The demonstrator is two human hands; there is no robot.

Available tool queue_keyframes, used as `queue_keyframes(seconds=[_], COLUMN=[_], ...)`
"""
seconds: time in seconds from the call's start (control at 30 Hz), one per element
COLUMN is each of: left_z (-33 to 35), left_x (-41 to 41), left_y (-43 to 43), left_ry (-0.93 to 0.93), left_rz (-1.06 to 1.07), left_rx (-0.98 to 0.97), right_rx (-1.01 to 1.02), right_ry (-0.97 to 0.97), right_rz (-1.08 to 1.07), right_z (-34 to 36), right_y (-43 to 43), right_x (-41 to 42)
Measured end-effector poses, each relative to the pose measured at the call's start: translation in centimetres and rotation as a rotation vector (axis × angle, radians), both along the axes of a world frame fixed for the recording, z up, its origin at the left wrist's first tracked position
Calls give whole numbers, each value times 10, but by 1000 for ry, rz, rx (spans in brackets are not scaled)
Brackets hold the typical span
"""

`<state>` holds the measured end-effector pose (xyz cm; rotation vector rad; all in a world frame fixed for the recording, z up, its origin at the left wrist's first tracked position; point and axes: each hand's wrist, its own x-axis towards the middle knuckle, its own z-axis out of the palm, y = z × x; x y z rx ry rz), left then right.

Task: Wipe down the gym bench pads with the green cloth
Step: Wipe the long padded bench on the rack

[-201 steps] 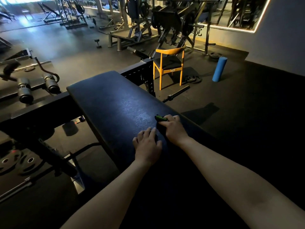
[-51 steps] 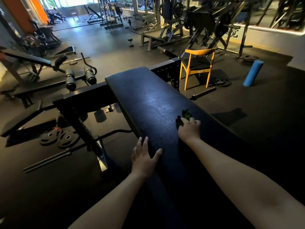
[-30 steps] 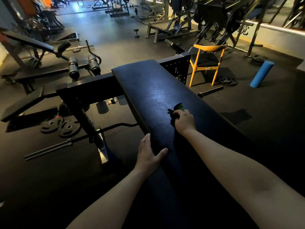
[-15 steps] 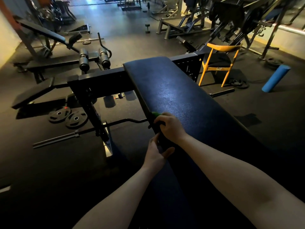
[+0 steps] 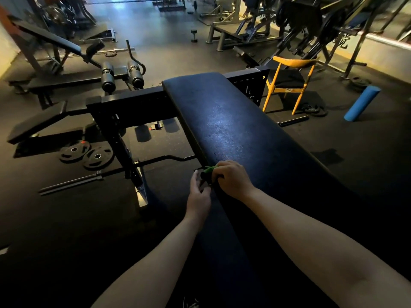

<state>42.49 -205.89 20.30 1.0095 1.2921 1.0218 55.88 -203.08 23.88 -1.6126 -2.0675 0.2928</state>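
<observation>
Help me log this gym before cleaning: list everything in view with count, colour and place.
bench pad: 1, dark blue, centre
green cloth: 1, green, pad's left edge
chair: 1, orange, right of pad
foam roller: 1, blue, floor far right
weight plates: 2, black, floor left; more near chair
barbells: 2, dark, floor, either side
dumbbell: 1, dark, far floor
machines: several, dark, background
left hand: 1, beside cloth
right hand: 1, gripping cloth

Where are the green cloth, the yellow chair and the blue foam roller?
green cloth (image 5: pixel 210 169), head view: its exposed green fold.
yellow chair (image 5: pixel 293 62), head view: its curved backrest.
blue foam roller (image 5: pixel 361 103), head view: middle of its side.
</observation>
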Motion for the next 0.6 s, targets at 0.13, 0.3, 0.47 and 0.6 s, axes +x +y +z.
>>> queue_keyframes(seconds=[0.13,0.3,0.47,0.6], left_z=[9,-7,6,21], left_x=[14,25,21,15], left_y=[-25,-58,-80,-64], left_ry=[34,24,-113,-218], left_rz=[-13,26,-34,-18], left_rx=[53,142,71,-8], right_rx=[-43,-47,-111,-247], right_ry=[57,90,272,406], right_rz=[-62,-132,-163,-73], right_z=[5,5,7,6], right_y=[-33,-72,-88,-88], right_x=[10,18,9,-12])
